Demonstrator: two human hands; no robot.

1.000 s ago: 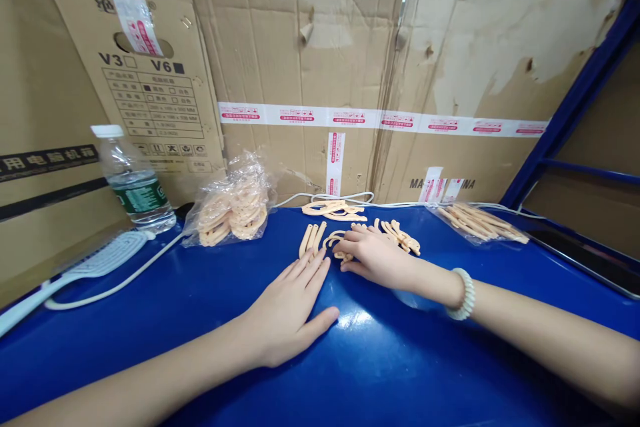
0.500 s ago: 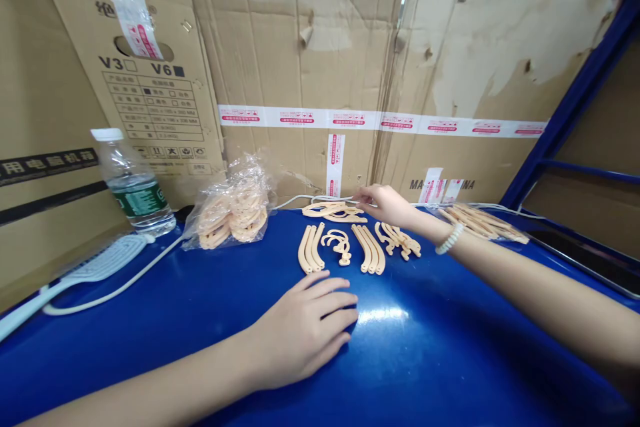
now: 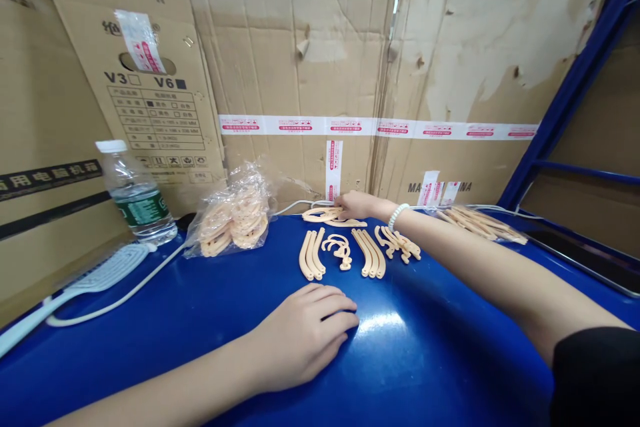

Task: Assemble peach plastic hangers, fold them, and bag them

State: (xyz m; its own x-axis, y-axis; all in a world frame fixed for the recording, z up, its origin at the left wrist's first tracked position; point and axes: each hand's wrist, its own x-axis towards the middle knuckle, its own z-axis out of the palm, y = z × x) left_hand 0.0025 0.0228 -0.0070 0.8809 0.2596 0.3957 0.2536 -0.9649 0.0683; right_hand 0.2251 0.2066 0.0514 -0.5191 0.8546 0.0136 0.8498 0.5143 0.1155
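My left hand [image 3: 313, 337] lies flat on the blue table, fingers stretched out and nothing in it. At the back, my right hand [image 3: 363, 207] reaches down onto the flat looped beige pieces [image 3: 319, 215], its fingertips closed on one; the tips are partly hidden. Between the hands lie two groups of slim curved beige pieces, a left group [image 3: 313, 255] and a right group [image 3: 369, 253]. Small beige hooks [image 3: 339, 248] sit between these groups. More small hooked pieces [image 3: 399, 243] lie to the right, below my right wrist.
A clear bag of beige parts [image 3: 233, 220] stands at the back left, beside a water bottle [image 3: 140, 203] and a pale blue hairbrush [image 3: 100, 277]. At right are bagged beige sticks [image 3: 483, 223] and a dark phone-like slab [image 3: 585, 260]. Cardboard [image 3: 300, 80] walls the back.
My right hand has moved left and down onto the looped beige pieces, its forearm reaching farther in. My left hand stays in place, fingers slightly closer together. The view has shifted slightly.
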